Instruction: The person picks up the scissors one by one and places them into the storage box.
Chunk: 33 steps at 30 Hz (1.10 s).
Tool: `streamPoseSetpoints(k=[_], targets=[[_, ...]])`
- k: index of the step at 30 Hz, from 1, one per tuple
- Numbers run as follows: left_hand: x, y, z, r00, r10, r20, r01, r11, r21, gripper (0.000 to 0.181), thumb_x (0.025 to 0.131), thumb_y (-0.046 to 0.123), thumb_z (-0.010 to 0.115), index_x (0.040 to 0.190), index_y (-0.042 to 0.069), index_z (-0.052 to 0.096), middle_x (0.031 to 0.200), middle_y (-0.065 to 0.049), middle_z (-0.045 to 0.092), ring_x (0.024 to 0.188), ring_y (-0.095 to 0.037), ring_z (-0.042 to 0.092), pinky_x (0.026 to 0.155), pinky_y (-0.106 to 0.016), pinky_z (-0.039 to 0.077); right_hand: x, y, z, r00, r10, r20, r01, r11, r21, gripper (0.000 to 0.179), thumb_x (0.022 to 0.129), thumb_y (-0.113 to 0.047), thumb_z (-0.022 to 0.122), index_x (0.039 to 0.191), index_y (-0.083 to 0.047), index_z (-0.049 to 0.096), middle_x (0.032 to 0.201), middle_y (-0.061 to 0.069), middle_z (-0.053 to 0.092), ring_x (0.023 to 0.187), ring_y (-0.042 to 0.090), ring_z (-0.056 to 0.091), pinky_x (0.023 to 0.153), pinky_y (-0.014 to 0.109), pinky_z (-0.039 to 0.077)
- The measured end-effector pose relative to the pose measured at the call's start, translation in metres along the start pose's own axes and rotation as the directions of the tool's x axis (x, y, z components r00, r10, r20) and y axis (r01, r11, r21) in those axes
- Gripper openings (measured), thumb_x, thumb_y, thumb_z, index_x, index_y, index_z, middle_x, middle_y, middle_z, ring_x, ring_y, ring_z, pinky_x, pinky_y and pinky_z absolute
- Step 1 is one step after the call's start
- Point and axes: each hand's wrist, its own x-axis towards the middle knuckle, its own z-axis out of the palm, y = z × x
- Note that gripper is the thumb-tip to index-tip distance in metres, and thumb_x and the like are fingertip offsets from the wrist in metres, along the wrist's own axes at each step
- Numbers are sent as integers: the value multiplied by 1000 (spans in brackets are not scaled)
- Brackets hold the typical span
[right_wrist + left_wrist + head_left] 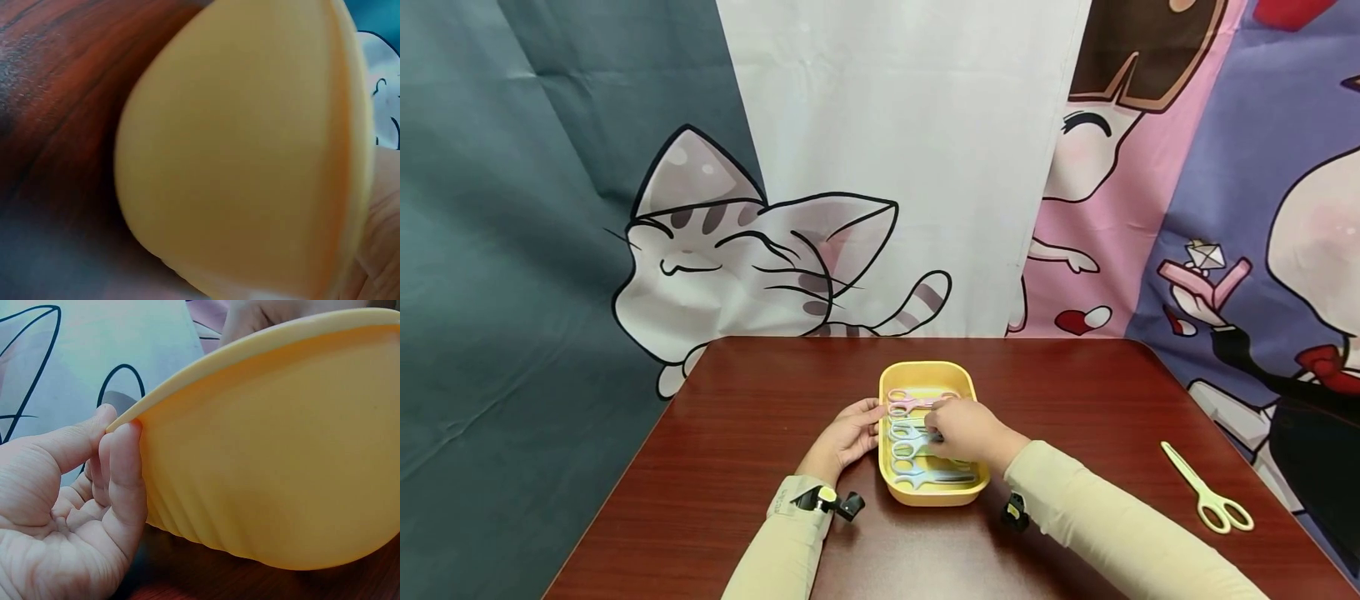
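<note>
A yellow plastic basket stands on the table with several pastel scissors inside. Its left rim is pinched between the thumb and fingers of my left hand, seen closely in the left wrist view. Over the basket's right side reaches my right hand, fingers bent down among the scissors; I cannot tell whether they grip a pair. Pink scissors lie toward the far end, blue scissors in the middle, and light blue scissors at the near end. In the right wrist view the basket's outer wall hides the fingers.
Pale yellow-green scissors lie closed on the dark red wooden table, near its right edge. Behind the table hangs a cloth backdrop with cartoon figures.
</note>
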Motion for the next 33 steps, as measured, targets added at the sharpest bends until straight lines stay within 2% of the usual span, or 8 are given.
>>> streamPoseSetpoints(k=[7,12,16,26,30,33], targets=[[-1,1,1,1000,-2,5,2,1000,-4,3,106,3,46,109,5,48,84,-1,63,63,-4,58,55,-17,50,-2,-1,12,1000,-22,-20,21,1000,-21,31,78,-22,79,66,-21,51,67,-9,41,58,8,36,51,25,34],[0,1,1,1000,-3,4,3,1000,-6,4,106,2,46,109,4,48,83,-1,63,62,-3,57,56,-17,50,-3,-1,19,1000,3,-3,-3,999,-46,38,76,-21,77,62,-21,42,66,-8,35,56,8,28,49,25,25],[0,1,0,1000,-2,2,2,1000,-4,6,106,1,46,109,6,48,82,-1,61,62,-3,54,55,-16,49,-2,-2,21,1000,21,9,-20,998,-53,40,78,-22,77,61,-22,40,66,-8,35,56,8,28,49,26,24],[-1,1,1,1000,-6,-2,6,1000,-1,5,107,2,46,107,6,48,82,0,61,62,-3,55,55,-16,50,-3,-5,16,997,68,37,-66,997,-35,34,82,-27,80,67,-21,50,68,-8,39,57,9,34,51,27,31],[-1,1,1,1000,-6,-2,6,1000,-3,5,107,3,46,106,6,50,84,-1,64,64,-4,59,56,-18,52,-4,-5,9,992,113,54,-114,993,11,25,84,-31,82,78,-20,60,71,-8,45,61,10,39,53,28,38],[-1,1,1,1000,-9,-7,9,1000,-2,6,107,3,46,106,7,50,85,-1,64,65,-4,59,56,-17,52,-7,-1,-2,992,129,5,-129,990,64,22,84,-30,83,91,-15,68,81,-6,58,69,11,50,60,32,48]])
